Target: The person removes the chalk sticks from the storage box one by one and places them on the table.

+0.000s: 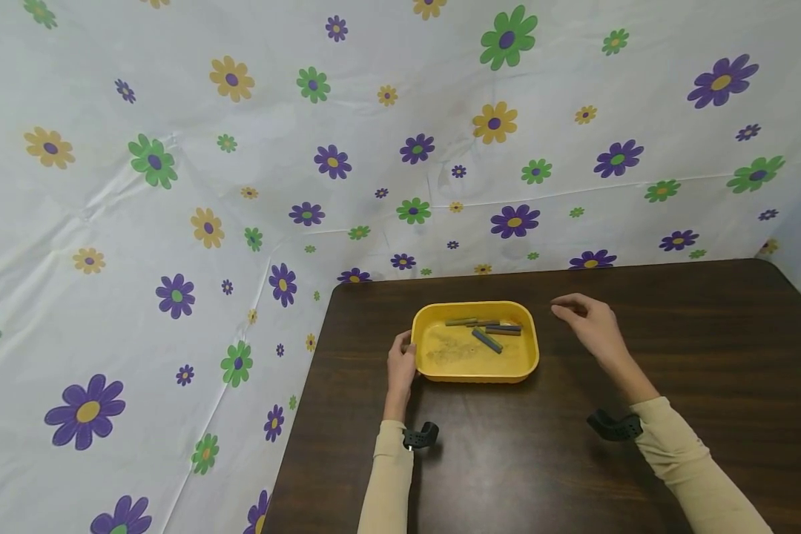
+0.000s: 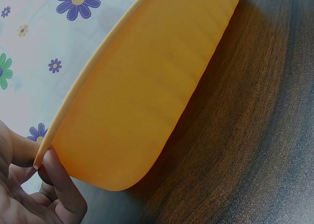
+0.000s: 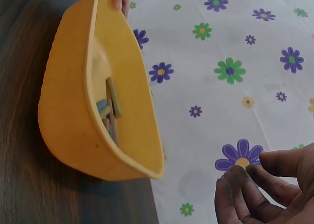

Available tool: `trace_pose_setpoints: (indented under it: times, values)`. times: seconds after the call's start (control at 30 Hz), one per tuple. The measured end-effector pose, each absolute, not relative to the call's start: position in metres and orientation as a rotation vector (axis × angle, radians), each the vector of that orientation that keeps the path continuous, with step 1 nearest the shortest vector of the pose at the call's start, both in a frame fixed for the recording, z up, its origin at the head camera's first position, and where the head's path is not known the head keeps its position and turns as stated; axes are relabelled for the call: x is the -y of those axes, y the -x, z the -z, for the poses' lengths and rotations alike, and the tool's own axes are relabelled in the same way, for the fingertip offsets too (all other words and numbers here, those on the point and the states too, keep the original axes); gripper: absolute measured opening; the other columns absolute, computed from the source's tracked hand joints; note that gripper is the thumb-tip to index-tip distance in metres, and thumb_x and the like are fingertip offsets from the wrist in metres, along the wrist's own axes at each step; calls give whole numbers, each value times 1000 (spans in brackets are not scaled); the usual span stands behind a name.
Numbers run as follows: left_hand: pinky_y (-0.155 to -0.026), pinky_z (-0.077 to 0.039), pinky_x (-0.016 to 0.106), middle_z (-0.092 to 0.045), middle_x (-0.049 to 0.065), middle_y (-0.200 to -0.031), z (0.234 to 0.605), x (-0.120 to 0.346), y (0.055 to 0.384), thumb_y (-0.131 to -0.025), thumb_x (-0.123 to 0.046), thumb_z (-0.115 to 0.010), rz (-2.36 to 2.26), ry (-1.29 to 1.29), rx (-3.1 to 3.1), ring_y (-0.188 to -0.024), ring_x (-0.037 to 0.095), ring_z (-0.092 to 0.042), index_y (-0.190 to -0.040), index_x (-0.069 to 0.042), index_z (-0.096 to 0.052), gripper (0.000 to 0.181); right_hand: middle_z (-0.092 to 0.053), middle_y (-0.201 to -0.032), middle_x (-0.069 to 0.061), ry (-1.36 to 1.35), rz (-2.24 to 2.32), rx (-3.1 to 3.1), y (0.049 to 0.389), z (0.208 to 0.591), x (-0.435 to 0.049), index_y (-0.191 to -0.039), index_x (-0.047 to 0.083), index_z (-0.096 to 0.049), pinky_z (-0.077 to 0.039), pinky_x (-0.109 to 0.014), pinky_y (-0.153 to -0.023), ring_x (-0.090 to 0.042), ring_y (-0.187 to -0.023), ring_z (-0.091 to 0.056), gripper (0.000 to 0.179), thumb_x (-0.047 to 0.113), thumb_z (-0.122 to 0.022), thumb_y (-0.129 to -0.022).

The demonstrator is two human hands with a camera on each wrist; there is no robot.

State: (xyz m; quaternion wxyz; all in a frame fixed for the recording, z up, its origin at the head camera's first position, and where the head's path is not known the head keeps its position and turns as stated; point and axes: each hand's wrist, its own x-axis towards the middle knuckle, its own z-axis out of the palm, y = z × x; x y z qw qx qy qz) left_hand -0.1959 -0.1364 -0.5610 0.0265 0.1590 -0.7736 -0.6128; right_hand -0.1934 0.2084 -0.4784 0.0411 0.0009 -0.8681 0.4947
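Note:
A yellow plastic tray (image 1: 467,377) with raised walls is on the dark table. Several chalk sticks (image 1: 487,340), dull green, brown and blue-grey, lie loose in its right half, with dark smudges on the floor of the tray. My left hand (image 1: 401,363) pinches the tray's rim at the left end; the left wrist view shows thumb and fingers on both sides of the rim (image 2: 81,84). To the right of the tray and apart from it, my right hand (image 1: 592,326) hovers with loosely bent fingers. Nothing shows between those fingers (image 3: 252,197), whose tips look smudged dark.
The dark wood-grain table (image 1: 507,460) reaches back to a white sheet (image 1: 374,148) printed with purple, green and yellow flowers, which hangs behind and on the left. A black band (image 1: 420,436) is around the left wrist and another black band (image 1: 615,426) around the right.

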Motion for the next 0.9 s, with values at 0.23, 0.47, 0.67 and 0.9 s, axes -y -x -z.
trace_pose_setpoints:
  times: [0.23,0.47,0.67,0.9]
  values:
    - [-52,-42,25,-61,18,-101,559,136,195,-108,-12,-51,1896,-499,2383,-60,13,-48,-140,-8,-61,34,-68,-117,-24,-37,-1587,2672,195,483,-194,-128,-4,-67,-51,-20,-72,-34,-97,-63,40,30,-59,-108]
    - [-51,-42,25,-62,19,-104,560,136,197,-108,-12,-50,1887,-505,2395,-61,13,-48,-141,-9,-61,35,-68,-118,-26,-101,-1702,2677,199,491,-176,-129,-6,-65,-59,-41,-84,-42,-105,-66,37,22,-60,-107]
    - [-51,-43,24,-62,18,-103,560,136,197,-108,-13,-50,1883,-496,2402,-61,13,-48,-141,-9,-60,35,-68,-114,-28,-179,-1780,2681,201,498,-161,-128,-9,-64,-59,-50,-84,-46,-104,-67,33,16,-61,-106]
    - [-53,-43,28,-60,18,-98,559,137,195,-109,-14,-50,1898,-479,2387,-57,12,-46,-143,-7,-60,36,-69,-114,-26,-247,-1752,2719,200,506,-148,-127,-9,-64,-59,-52,-83,-44,-104,-68,33,16,-62,-106]
